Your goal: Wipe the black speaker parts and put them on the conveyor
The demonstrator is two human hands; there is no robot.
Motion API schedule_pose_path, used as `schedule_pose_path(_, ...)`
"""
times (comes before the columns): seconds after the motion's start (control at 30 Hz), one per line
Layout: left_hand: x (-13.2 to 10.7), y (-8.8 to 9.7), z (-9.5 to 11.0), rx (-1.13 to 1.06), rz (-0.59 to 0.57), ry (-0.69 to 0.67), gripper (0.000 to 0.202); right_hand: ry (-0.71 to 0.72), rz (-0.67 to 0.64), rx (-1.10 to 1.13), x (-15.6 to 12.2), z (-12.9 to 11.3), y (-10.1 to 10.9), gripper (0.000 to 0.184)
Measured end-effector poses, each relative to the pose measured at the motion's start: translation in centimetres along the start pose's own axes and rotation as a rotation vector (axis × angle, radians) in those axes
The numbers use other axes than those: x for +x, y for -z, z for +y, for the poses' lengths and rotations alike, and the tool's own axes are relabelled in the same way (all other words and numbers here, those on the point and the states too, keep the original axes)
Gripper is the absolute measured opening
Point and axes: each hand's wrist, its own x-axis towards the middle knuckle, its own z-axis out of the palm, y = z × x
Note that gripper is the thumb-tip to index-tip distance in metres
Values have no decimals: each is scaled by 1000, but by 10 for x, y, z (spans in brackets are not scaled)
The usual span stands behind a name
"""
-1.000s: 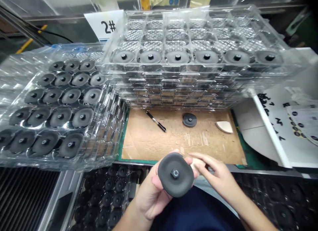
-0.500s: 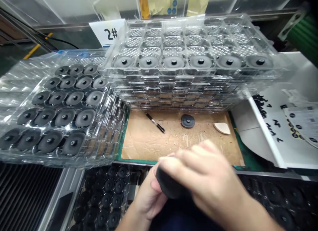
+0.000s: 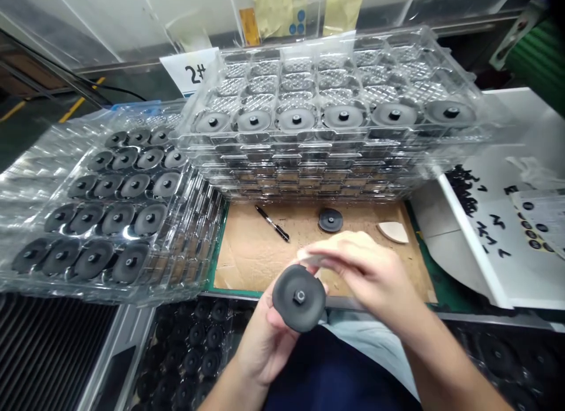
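Note:
My left hand is closed round the edge of a dark grey rounded disc, whose short central stem faces up toward me. My right hand is just above and to the right of that disc, fingers pinched on a thin off-white piece that is mostly hidden by the fingers. The piece is close to the disc's upper edge; whether they touch I cannot tell. A similar dark disc lies on the brown cardboard behind my hands.
A black pen and an off-white wedge lie on the cardboard. Clear trays are stacked behind, the top one with a row of discs. More filled trays stand left. A white bin with small black parts is at right.
The disc in my left hand has turned from edge-on to stem side facing me. My right hand has moved off it, up and right, and the off-white piece now shows.

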Motion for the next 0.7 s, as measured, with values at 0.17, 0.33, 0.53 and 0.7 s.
schedule_pose_path(0.17,2,4,3,-43,48,-39,66,-307,-112,-107,-53,64,-28,22)
schedule_pose_path(0.33,6,-2,1,-16,78,-12,65,-374,-73,-101,-69,61,-33,21)
schedule_pose_path(0.53,10,-8,-7,17,62,-14,70,-70,262,-22,-15,-18,2,22)
schedule_pose_path(0.7,10,-4,-8,27,175,-28,68,-18,-124,45,-5,-33,-2,20)
